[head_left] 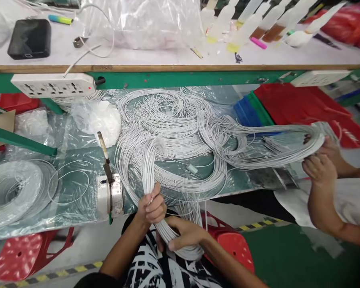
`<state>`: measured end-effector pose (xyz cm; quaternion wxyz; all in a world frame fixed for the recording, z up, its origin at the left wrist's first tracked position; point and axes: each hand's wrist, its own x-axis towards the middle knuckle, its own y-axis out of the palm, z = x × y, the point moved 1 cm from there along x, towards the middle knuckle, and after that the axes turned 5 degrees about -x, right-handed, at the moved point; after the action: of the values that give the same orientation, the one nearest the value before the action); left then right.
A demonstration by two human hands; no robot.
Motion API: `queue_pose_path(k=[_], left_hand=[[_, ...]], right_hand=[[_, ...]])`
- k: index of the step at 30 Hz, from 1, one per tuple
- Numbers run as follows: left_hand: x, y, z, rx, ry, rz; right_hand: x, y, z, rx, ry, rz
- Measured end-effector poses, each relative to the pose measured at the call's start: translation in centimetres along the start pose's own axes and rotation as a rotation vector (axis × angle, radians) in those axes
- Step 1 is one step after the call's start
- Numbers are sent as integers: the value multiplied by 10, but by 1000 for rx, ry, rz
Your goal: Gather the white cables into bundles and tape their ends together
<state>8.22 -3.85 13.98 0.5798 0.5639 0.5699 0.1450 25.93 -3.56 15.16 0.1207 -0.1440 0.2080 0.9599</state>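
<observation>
A thick bundle of thin white cables (149, 168) rises from my lap to the bench. My left hand (152, 205) is closed around it just past the bench's front edge. Lower down, my right hand (184, 234) wraps round the same bundle where it bends over my lap, its thumb on top and some fingers hidden beneath. Loose coils of the same white cable (171, 132) are heaped on the bench in front of me. A small pale tag-like piece (192, 168) lies inside one loop.
At right, a co-worker's hands (319, 160) hold another cable loop. A small cutter with an upright handle (108, 180) stands left of my hands, beside a cable spool (15, 192). A power strip (54, 85) is fixed along the shelf edge. Red stools (21, 254) stand below.
</observation>
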Motion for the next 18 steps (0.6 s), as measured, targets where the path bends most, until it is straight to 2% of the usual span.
queue_pose_path(k=[1, 2, 3, 5, 7, 10, 12, 14, 16, 18], left_hand=[[1, -1, -1, 28, -31, 39], [4, 0, -5, 52, -47, 59], [6, 2, -13, 73, -54, 65], [10, 14, -36, 136, -62, 73], [9, 34, -61, 261, 27, -7], [7, 68, -86, 486, 258, -242], [11, 86, -88, 517, 277, -310], [18, 96, -83, 479, 224, -315], [26, 98, -76, 416, 178, -274], [31, 96, -72, 350, 147, -173]], right_hand=[[4, 2, 7, 116, -2, 70], [6, 5, 13, 152, 12, 66], [6, 8, 18, 102, 25, -10], [1, 16, 26, -149, 39, -286], [-6, 27, 31, -375, 76, -473], [-12, 43, 33, -562, 219, -562], [-11, 50, 34, -653, 299, -565], [-9, 53, 35, -703, 326, -541], [-11, 53, 35, -711, 303, -531], [-16, 50, 35, -696, 248, -547]])
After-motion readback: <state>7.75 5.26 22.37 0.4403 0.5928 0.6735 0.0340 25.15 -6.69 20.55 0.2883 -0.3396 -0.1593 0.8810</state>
